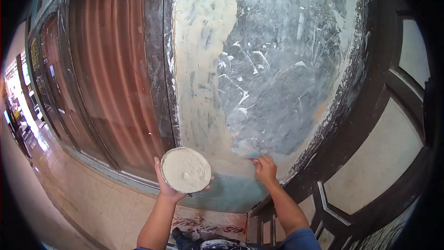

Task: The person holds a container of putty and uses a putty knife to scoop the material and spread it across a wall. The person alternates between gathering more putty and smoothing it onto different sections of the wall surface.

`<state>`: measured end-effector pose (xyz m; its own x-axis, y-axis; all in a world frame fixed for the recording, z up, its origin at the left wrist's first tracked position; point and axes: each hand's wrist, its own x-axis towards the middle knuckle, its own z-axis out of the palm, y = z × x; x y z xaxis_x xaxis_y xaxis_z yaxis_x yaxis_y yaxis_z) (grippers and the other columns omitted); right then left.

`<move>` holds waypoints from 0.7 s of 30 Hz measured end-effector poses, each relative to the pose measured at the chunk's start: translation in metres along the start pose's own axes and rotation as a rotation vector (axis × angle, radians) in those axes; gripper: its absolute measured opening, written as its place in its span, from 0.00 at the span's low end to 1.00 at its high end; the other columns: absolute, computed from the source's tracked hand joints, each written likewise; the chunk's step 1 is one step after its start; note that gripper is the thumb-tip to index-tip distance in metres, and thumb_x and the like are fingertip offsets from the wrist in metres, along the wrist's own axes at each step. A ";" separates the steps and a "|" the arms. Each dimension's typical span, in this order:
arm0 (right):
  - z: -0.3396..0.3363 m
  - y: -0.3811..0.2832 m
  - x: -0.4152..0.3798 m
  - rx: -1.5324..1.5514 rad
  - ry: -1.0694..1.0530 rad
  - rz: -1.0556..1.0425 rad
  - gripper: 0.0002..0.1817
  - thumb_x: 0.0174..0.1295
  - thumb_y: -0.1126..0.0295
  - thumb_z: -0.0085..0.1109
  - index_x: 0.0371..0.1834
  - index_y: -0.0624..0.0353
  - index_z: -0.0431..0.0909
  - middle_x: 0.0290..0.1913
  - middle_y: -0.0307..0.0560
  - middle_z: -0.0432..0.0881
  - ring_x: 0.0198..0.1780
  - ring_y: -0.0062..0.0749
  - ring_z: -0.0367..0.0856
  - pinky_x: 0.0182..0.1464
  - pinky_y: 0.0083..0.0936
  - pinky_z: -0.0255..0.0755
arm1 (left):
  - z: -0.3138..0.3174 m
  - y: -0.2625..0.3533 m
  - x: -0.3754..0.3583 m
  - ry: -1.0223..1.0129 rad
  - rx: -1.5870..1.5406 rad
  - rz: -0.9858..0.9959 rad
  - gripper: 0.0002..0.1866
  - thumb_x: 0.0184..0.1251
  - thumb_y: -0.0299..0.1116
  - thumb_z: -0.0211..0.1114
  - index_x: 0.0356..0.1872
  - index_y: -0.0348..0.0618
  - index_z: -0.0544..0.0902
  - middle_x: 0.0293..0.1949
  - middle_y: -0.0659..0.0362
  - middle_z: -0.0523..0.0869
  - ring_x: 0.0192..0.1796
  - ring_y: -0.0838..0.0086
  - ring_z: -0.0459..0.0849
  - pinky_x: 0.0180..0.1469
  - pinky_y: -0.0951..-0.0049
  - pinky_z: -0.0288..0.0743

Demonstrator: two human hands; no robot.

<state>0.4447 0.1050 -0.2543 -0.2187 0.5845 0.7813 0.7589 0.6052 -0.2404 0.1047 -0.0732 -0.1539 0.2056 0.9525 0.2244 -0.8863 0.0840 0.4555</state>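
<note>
My left hand (164,186) holds up a round bowl (187,192) from below, with the thumb along its left side and fingertips showing at its right. Thick cream-coloured putty (184,166) fills the bowl. In my right hand (266,169), the fingers are closed around a thin scraper (252,159), seen nearly edge-on against the lower wall. Its blade is hard to make out. The wall panel (277,92) before me is grey with white streaks. A cream layer of putty (196,55) covers its left side and runs along the bottom.
A dark-framed glass pane with a reddish-brown curtain (108,55) stands on the left. At the right is a dark wooden door with pale panels (374,157). A printed mat (210,222) lies by my feet on the tiled floor (106,203).
</note>
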 end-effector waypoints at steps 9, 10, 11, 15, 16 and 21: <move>0.008 -0.004 -0.021 -0.002 -0.140 -0.051 0.03 0.61 0.73 0.69 0.36 0.57 0.88 0.35 0.46 0.85 0.42 0.51 0.83 0.40 0.45 0.79 | -0.004 0.002 -0.007 -0.014 0.036 0.027 0.65 0.55 0.94 0.38 0.82 0.51 0.62 0.73 0.34 0.72 0.65 0.18 0.76 0.57 0.15 0.75; 0.010 -0.004 -0.012 0.003 -0.081 -0.045 0.03 0.61 0.73 0.69 0.36 0.56 0.88 0.35 0.46 0.85 0.42 0.51 0.83 0.40 0.45 0.79 | -0.003 0.003 -0.008 0.004 0.029 0.025 0.65 0.55 0.94 0.38 0.82 0.52 0.63 0.74 0.35 0.72 0.65 0.16 0.75 0.57 0.15 0.75; 0.010 -0.003 -0.006 0.007 -0.024 -0.035 0.03 0.61 0.73 0.69 0.36 0.56 0.88 0.35 0.46 0.85 0.42 0.51 0.83 0.40 0.45 0.79 | -0.002 0.002 -0.009 0.026 0.021 0.020 0.64 0.55 0.94 0.39 0.82 0.53 0.63 0.74 0.35 0.72 0.64 0.14 0.75 0.56 0.14 0.75; -0.012 -0.020 0.018 0.058 0.078 -0.009 0.04 0.62 0.70 0.68 0.38 0.54 0.89 0.37 0.44 0.85 0.42 0.50 0.83 0.40 0.46 0.78 | -0.006 0.002 -0.013 0.016 0.053 0.034 0.64 0.55 0.94 0.39 0.82 0.54 0.63 0.74 0.36 0.72 0.64 0.14 0.74 0.56 0.14 0.75; -0.010 -0.019 0.012 0.060 0.080 -0.009 0.04 0.62 0.70 0.68 0.38 0.54 0.89 0.37 0.44 0.85 0.42 0.50 0.83 0.40 0.46 0.78 | -0.005 0.002 -0.015 0.022 0.042 0.039 0.64 0.55 0.94 0.39 0.82 0.54 0.63 0.74 0.36 0.72 0.64 0.14 0.74 0.55 0.14 0.75; 0.015 -0.011 -0.028 0.010 -0.132 -0.074 0.03 0.64 0.69 0.68 0.38 0.51 0.89 0.37 0.43 0.85 0.42 0.48 0.82 0.39 0.45 0.78 | -0.008 0.002 -0.021 -0.007 0.056 0.049 0.64 0.55 0.93 0.40 0.82 0.54 0.63 0.74 0.36 0.72 0.64 0.15 0.75 0.54 0.16 0.77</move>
<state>0.4336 0.0897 -0.2821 -0.3528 0.6036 0.7149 0.7316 0.6543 -0.1914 0.0950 -0.0903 -0.1641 0.1660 0.9530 0.2533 -0.8707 0.0210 0.4914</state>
